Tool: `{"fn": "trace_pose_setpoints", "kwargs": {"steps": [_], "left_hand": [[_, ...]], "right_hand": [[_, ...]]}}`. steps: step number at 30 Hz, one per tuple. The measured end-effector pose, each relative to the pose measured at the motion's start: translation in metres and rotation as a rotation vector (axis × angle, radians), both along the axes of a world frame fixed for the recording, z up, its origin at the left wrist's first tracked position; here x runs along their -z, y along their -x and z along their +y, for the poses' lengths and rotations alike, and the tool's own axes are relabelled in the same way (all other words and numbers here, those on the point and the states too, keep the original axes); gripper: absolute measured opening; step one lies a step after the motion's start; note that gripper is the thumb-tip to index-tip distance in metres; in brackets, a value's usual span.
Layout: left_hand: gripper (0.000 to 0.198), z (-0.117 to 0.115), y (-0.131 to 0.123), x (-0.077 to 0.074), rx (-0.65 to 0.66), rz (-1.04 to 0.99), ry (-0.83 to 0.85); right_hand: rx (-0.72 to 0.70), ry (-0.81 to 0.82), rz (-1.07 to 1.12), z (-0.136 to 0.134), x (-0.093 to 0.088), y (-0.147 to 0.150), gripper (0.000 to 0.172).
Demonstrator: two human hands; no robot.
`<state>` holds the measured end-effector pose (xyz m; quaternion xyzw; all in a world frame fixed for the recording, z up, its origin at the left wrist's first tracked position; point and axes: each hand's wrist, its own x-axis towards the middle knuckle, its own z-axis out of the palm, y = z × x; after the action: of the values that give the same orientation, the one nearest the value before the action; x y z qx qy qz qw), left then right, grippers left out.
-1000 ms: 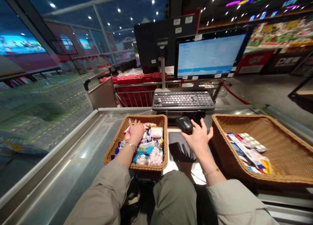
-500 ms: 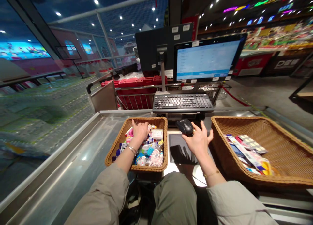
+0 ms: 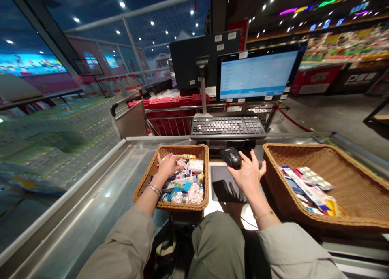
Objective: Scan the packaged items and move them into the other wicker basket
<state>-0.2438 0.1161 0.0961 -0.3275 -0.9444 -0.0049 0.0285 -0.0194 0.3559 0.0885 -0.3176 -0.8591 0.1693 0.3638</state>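
Note:
My left hand (image 3: 167, 166) rests inside the near-left wicker basket (image 3: 182, 149), among packaged sweets (image 3: 184, 186), with its fingertips close to a long wrapped candy stick (image 3: 184, 156). Whether it grips anything is hidden by the fingers. My right hand (image 3: 248, 175) sits on a black computer mouse (image 3: 230, 156), with its fingers spread at the mouse's right side. A dark mouse pad (image 3: 226, 190) lies below it. In the right wicker basket (image 3: 334, 177) lie flat printed packets (image 3: 308, 188).
A black keyboard (image 3: 227, 126) and a lit monitor (image 3: 258, 74) stand just beyond the baskets. A steel checkout counter (image 3: 100, 177) runs along the left. Behind the keyboard stands a metal cart (image 3: 170, 121) with red crates; shop shelves fill the back right.
My left hand has turned, with its fingers now angled toward the candy stick, and the forearm has swung left. My right hand remains on the mouse. The view has tilted slightly.

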Motion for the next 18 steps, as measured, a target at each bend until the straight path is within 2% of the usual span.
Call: {"fn": "trace_pose_setpoints", "kwargs": {"steps": [5,9,13,18], "left_hand": [[0.029,-0.004,-0.001,-0.002,-0.056,0.047,0.095],[0.031,-0.002,-0.007,-0.001,-0.033,0.124,0.141],[0.026,0.003,-0.016,-0.006,0.061,0.249,0.05],[0.033,0.014,-0.025,-0.017,0.119,0.335,-0.096]], "right_hand": [[-0.003,-0.018,0.012,0.0,0.002,0.001,0.019],[-0.003,-0.044,0.039,0.0,0.004,0.0,0.017],[-0.01,-0.049,0.051,0.001,0.004,-0.001,0.017],[-0.002,-0.054,0.051,0.002,0.001,-0.004,0.018]]}}
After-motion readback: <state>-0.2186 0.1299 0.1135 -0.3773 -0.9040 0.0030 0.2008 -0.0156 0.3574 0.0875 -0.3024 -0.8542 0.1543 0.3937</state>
